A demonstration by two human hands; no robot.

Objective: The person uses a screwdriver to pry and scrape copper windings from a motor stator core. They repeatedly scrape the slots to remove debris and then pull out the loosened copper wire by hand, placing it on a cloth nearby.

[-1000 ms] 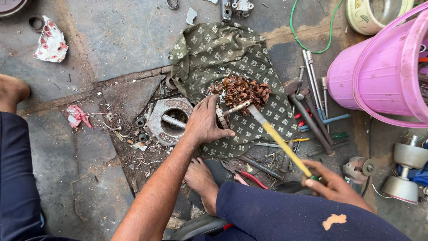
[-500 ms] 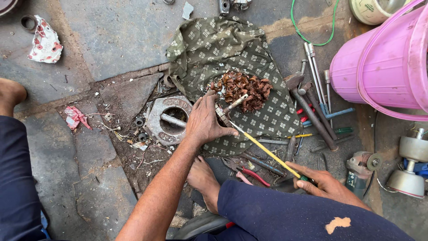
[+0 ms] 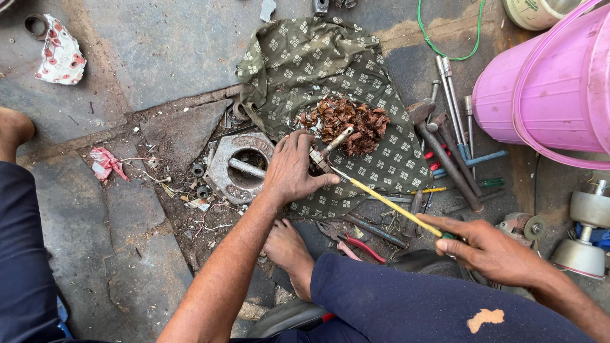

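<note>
The left hand (image 3: pixel 292 170) presses flat on the copper winding (image 3: pixel 346 124), while the right hand (image 3: pixel 492 249) grips the yellow rod (image 3: pixel 387 206), which slants from near right up to far left.

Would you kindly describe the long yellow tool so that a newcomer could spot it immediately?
Start at the patterned green cloth spread on the stone floor. From the copper coil bundle on it, a thin yellow shaft slants down to the right hand, while the left hand steadies its tip. Unlike the grey hammer and spanners nearby, it is bright yellow and held.
</note>
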